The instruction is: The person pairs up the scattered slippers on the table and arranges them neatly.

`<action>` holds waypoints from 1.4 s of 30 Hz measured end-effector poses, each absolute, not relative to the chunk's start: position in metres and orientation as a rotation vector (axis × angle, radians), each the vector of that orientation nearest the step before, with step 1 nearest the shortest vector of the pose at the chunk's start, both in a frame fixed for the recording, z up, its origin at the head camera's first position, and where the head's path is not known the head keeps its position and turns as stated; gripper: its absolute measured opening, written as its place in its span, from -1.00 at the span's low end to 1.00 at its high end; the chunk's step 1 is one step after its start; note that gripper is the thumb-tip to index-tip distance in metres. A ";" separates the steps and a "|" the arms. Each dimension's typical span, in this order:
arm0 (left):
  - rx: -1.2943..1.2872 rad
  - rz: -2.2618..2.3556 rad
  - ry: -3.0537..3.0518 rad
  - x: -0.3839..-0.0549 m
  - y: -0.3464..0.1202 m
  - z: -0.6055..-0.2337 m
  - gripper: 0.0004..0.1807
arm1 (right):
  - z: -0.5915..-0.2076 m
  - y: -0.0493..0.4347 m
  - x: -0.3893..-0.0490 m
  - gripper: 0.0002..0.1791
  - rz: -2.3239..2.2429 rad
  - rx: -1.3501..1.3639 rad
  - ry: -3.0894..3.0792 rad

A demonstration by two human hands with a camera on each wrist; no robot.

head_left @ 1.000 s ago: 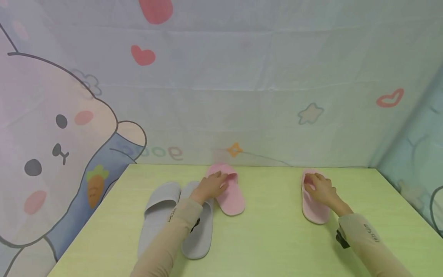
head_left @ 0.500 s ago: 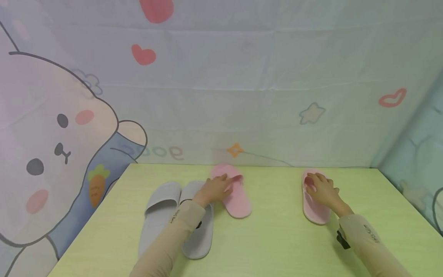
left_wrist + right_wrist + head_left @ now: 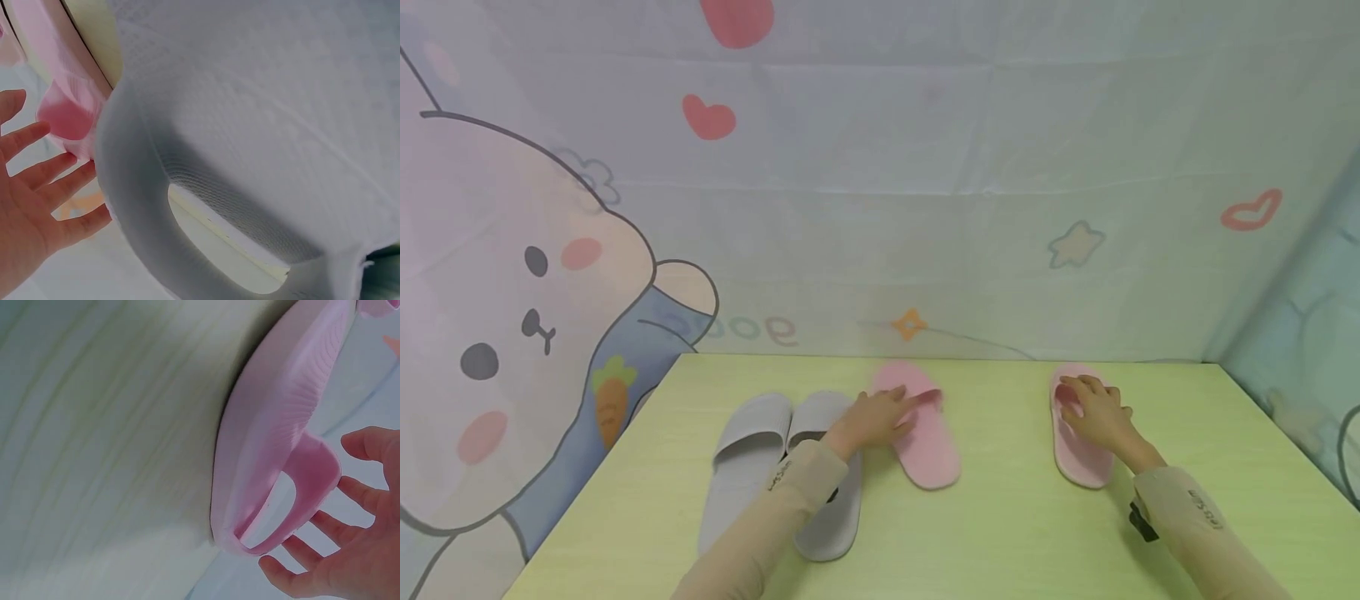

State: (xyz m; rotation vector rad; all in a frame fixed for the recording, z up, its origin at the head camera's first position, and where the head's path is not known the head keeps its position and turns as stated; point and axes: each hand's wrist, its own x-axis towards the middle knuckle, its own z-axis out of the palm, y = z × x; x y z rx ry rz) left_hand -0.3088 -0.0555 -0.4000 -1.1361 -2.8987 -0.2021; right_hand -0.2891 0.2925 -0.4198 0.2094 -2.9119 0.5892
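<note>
Two pink slippers lie apart on the table. My left hand (image 3: pixel 871 419) reaches over a grey slipper and touches the strap of the left pink slipper (image 3: pixel 928 450), which lies at a slant with its heel toward the right. In the left wrist view, the fingers are extended and spread beside that strap (image 3: pixel 69 115). Over the right pink slipper (image 3: pixel 1081 462) is my right hand (image 3: pixel 1099 414), its fingertips on the strap. The right wrist view shows those fingers spread along the outside of the pink strap (image 3: pixel 312 469).
A pair of large grey slippers, one on the left (image 3: pixel 741 479) and one on the right (image 3: pixel 831 533), lies side by side under my left forearm. Behind the pale green table (image 3: pixel 992 533) hangs a printed cloth (image 3: pixel 887 167), close to the slippers' toes.
My left hand and the left pink slipper have slid to the right and a little nearer, away from the grey pair. The right hand and its slipper have barely moved.
</note>
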 end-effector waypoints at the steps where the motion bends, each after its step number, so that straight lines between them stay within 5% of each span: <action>1: -1.142 -0.196 -2.895 -0.308 -0.056 -0.400 -0.49 | -0.420 0.291 -0.289 -0.44 0.593 0.217 -2.910; 26: -1.279 -0.106 -2.813 -0.287 -0.061 -0.392 -0.61 | -0.420 0.249 -0.289 -0.51 0.600 0.499 -2.793; 42: -1.194 -0.082 -2.774 -0.298 -0.053 -0.397 -0.76 | -0.414 0.261 -0.302 -0.55 0.698 0.436 -2.853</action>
